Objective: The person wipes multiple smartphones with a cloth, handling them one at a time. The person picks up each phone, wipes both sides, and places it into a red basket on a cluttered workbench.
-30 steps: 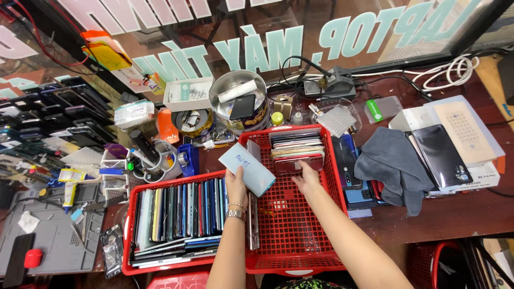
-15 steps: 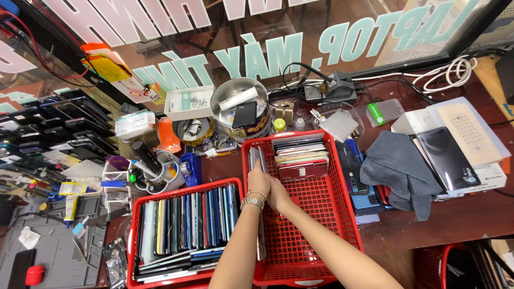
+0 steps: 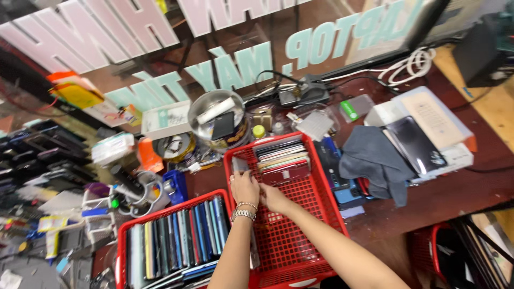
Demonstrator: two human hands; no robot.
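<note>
Moved deeper into the red basket (image 3: 316, 225) since half a second ago: both hands, left hand (image 3: 244, 187) grasping an upright phone (image 3: 239, 165), right hand (image 3: 274, 197) just beside, fingers curled, grasp unclear. Behind them, stacked phones (image 3: 281, 158). Left of basket, second basket (image 3: 124, 235).

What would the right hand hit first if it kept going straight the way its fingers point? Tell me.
The right hand points up and left toward the left hand, which holds a phone upright in the red basket. It would likely meet that left hand first, though depth is hard to judge.
</note>
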